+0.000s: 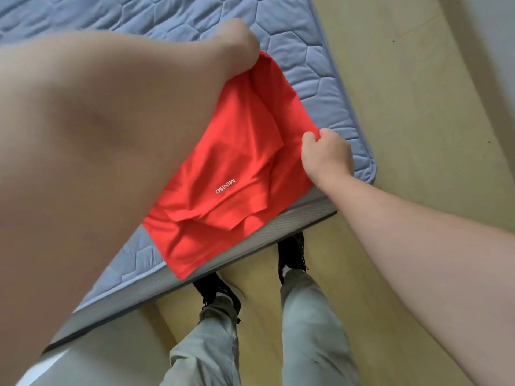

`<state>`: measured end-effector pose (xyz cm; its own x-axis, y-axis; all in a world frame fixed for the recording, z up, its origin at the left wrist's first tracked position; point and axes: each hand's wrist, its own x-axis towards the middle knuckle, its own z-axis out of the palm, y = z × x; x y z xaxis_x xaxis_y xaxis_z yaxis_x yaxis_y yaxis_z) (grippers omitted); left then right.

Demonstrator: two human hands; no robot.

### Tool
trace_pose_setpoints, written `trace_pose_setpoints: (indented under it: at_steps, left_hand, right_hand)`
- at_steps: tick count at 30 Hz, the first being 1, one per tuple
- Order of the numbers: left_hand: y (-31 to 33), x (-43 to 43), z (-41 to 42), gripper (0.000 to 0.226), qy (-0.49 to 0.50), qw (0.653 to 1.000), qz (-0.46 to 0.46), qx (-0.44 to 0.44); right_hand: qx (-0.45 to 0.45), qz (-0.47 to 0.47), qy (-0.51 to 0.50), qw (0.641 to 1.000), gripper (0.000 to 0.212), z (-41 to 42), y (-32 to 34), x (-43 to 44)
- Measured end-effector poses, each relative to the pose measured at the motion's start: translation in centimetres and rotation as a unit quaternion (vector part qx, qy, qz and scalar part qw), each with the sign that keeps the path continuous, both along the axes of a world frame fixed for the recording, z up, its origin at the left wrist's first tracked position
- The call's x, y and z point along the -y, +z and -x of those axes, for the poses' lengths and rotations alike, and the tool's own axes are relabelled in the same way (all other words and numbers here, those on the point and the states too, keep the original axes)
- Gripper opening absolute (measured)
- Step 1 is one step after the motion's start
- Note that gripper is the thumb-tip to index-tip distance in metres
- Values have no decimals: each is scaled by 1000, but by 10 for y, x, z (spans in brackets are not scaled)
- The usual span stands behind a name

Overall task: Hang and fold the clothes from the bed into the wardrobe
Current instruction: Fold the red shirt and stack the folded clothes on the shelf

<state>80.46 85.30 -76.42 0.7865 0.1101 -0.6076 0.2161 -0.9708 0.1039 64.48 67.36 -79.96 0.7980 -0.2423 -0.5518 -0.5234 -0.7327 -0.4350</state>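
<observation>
A bright red shirt [237, 168] with small white lettering lies partly folded on the corner of the blue quilted mattress [312, 51]. My left hand [237, 48] grips the shirt's far edge; its fingers are mostly hidden behind the wrist and my forearm fills the left of the view. My right hand [326, 154] pinches the shirt's right edge near the mattress side. The shirt's near corner hangs slightly over the grey mattress border.
The mattress corner [367, 174] ends just right of my right hand. Pale wooden floor [418, 107] lies to the right and below. My legs in grey trousers and dark shoes [292, 254] stand against the bed's edge.
</observation>
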Motion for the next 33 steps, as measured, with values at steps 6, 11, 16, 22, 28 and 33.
trace_pose_setpoints:
  at_steps: [6,11,16,22,28,33]
  left_hand:
    - [-10,-14,9,28,32,999,1,-16]
    - [-21,-30,21,29,116,988,91,35]
    - [-14,-35,28,32,206,958,179,87]
    - [13,-84,44,45,276,920,277,34]
    - [47,-168,121,30,359,858,316,185]
    - [29,-231,187,24,416,870,213,159]
  right_hand:
    - [-25,-4,112,993,81,27,16,-32]
    - [-108,53,47,992,75,38,-5,-73]
    - [-44,92,67,993,30,45,-7,-72]
    - [98,62,261,958,25,74,28,-92]
    - [152,-21,418,895,24,116,49,-151]
    - [102,-11,511,854,17,145,37,-204]
